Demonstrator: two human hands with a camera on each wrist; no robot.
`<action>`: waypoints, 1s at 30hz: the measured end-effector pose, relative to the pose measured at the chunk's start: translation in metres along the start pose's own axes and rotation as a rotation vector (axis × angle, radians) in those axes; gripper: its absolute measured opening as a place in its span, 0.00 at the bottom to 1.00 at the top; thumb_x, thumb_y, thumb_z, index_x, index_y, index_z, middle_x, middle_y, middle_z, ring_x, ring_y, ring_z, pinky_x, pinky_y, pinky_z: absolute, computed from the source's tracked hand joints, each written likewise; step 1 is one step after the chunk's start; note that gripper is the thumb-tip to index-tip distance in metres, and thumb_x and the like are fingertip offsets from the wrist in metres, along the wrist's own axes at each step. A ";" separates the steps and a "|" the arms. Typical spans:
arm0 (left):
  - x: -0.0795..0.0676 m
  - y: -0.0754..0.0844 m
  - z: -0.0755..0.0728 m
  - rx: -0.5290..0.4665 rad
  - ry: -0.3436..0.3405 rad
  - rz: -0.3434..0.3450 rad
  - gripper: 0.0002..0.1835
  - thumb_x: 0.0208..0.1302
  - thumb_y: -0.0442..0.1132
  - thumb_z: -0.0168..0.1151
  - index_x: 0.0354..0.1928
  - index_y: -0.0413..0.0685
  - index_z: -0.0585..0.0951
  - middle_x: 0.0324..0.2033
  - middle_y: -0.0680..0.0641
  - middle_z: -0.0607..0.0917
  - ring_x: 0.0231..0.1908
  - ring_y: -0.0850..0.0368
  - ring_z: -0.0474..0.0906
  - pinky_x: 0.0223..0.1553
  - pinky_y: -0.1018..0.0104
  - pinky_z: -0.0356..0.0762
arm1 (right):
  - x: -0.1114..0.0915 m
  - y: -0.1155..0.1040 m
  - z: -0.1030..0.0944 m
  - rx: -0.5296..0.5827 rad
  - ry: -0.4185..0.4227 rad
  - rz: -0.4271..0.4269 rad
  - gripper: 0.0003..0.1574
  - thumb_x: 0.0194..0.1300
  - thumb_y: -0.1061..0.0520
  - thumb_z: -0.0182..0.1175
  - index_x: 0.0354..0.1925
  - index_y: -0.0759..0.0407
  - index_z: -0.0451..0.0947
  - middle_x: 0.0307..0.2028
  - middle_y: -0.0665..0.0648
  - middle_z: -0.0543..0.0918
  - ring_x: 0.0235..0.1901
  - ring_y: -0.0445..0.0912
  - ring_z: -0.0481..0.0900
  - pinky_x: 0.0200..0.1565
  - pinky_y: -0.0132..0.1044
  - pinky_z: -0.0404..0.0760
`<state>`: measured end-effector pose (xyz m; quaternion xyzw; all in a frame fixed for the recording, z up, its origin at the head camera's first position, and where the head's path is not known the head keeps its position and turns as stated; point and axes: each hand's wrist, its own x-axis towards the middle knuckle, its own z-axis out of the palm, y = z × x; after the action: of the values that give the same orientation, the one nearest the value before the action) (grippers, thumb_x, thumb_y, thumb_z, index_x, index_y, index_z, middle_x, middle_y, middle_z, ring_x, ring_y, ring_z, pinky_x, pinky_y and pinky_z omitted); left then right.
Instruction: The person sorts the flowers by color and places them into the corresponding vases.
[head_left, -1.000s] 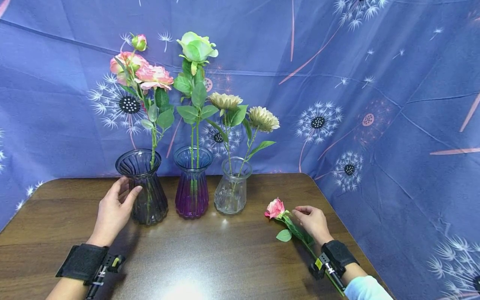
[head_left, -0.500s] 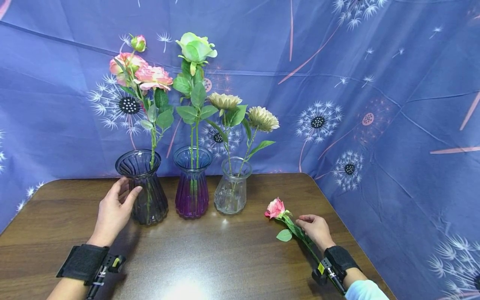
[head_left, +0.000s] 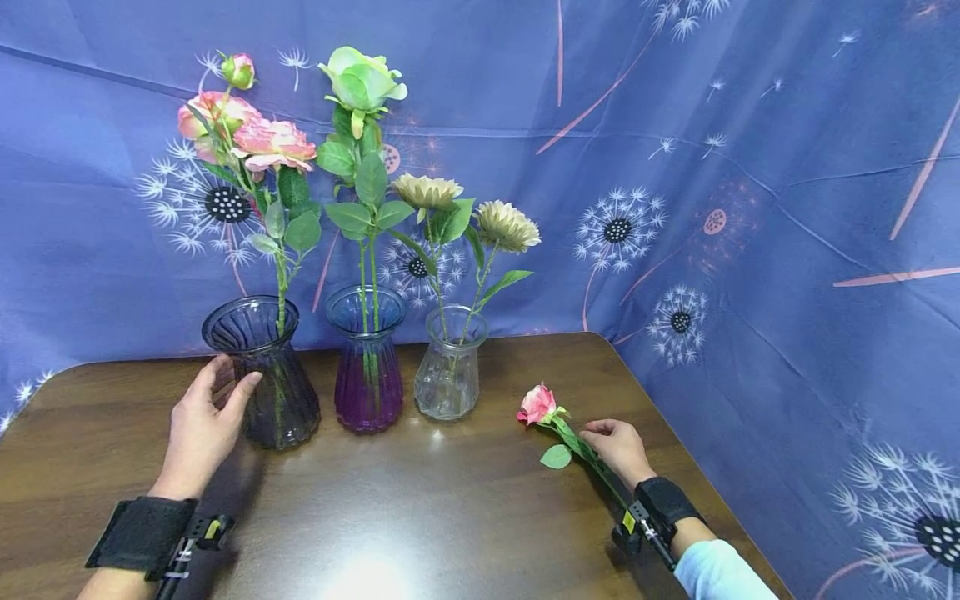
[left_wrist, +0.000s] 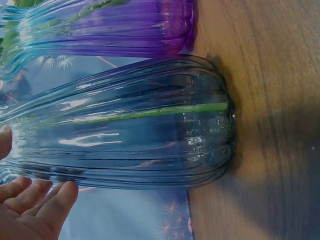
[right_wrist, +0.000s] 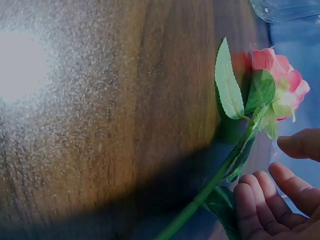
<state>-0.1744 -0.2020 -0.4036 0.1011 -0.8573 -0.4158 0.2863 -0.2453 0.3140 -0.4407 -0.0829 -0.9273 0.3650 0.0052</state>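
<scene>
At the table's left, my left hand (head_left: pixel 201 425) holds the neck of a dark grey glass vase (head_left: pixel 279 404), thumb on the near side and fingers round its left. Pink flowers (head_left: pixel 273 143) on a green stem stand in this vase; the stem's lower end (left_wrist: pixel 195 108) shows through the glass in the left wrist view. At the right, a pink rose (head_left: pixel 537 405) lies on the table, its head towards the vases. My right hand (head_left: pixel 618 448) is beside its stem (right_wrist: pixel 200 196), thumb and forefinger apart, fingertips right at the leaves in the right wrist view.
A blue-and-purple vase (head_left: pixel 369 383) with a pale green rose (head_left: pixel 363 82) stands to the right of the grey one. Beyond it is a clear glass vase (head_left: pixel 448 383) with two cream flowers (head_left: pixel 507 226). A blue dandelion-print cloth (head_left: pixel 480 83) hangs behind the wooden table (head_left: pixel 420 517).
My right hand has moved down from near the rose's head to beside its leafy stem. The left hand stays on the grey vase. The head view has shifted slightly, carrying everything leftward.
</scene>
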 end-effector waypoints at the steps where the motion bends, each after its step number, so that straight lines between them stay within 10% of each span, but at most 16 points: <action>1: 0.000 -0.001 -0.001 0.004 -0.003 -0.004 0.29 0.67 0.46 0.55 0.63 0.33 0.65 0.55 0.26 0.74 0.53 0.29 0.74 0.51 0.42 0.73 | 0.000 -0.001 0.000 -0.008 0.000 -0.001 0.19 0.59 0.55 0.61 0.43 0.69 0.80 0.39 0.64 0.84 0.27 0.42 0.77 0.27 0.30 0.74; 13: 0.000 -0.001 -0.001 -0.031 0.000 -0.005 0.29 0.67 0.46 0.55 0.63 0.33 0.65 0.56 0.27 0.74 0.55 0.31 0.73 0.52 0.43 0.72 | -0.004 0.001 -0.016 -0.055 0.014 -0.011 0.19 0.59 0.55 0.61 0.44 0.68 0.80 0.39 0.64 0.84 0.31 0.46 0.80 0.28 0.31 0.74; 20: 0.001 -0.003 0.000 -0.040 0.021 -0.013 0.28 0.66 0.45 0.57 0.62 0.36 0.67 0.55 0.29 0.75 0.54 0.34 0.74 0.54 0.62 0.75 | -0.012 0.011 -0.025 -0.042 0.032 0.002 0.21 0.60 0.55 0.60 0.46 0.70 0.78 0.39 0.66 0.84 0.29 0.42 0.79 0.28 0.31 0.75; 30: 0.001 -0.004 -0.001 -0.028 -0.004 -0.015 0.28 0.67 0.46 0.56 0.63 0.36 0.66 0.56 0.29 0.74 0.55 0.32 0.73 0.51 0.44 0.72 | -0.023 0.028 -0.034 -0.018 0.044 0.074 0.25 0.61 0.54 0.59 0.50 0.73 0.75 0.40 0.68 0.82 0.31 0.47 0.80 0.26 0.31 0.76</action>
<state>-0.1751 -0.2054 -0.4059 0.1026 -0.8511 -0.4302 0.2830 -0.2157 0.3533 -0.4335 -0.1252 -0.9264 0.3549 0.0113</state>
